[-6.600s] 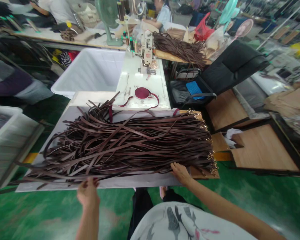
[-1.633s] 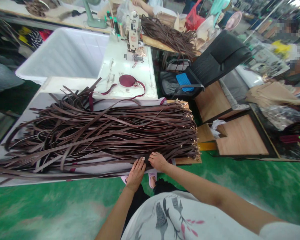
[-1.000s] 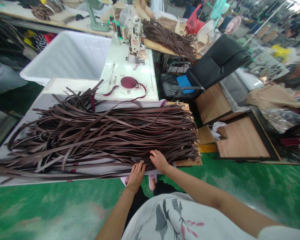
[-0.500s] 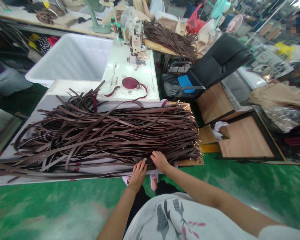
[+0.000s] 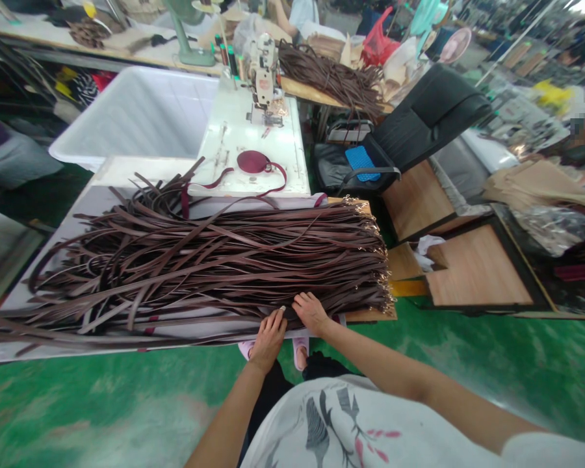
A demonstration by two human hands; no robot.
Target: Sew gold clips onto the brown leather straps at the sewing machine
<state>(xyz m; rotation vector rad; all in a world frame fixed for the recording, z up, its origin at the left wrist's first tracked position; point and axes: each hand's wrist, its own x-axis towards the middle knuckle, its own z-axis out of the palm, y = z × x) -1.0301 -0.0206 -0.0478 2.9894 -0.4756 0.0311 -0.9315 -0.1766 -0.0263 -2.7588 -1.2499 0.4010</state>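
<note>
A thick pile of long dark brown straps (image 5: 214, 240) lies lengthwise on the table, small gold-coloured metal clasps (image 5: 383, 273) bunched at its right end. At the pile's near edge my left hand (image 5: 270, 335) is closed on straps, its fingers together and its thumb pointing inward. Just to its right, my right hand (image 5: 312, 313) curls its fingers over the same near straps. The hands are a short gap apart, and the undersides of their fingers are hidden.
Behind the pile stands a sewing machine (image 5: 264, 71) on a white table, with a maroon tape roll (image 5: 252, 162) in front of it. A large white bin (image 5: 141, 110) is at left, a black chair (image 5: 419, 123) at right. More brown straps (image 5: 329, 71) lie farther back.
Both hands stay at nearly the same spot on the straps, with only a very slight shift. The pile looks unchanged.
</note>
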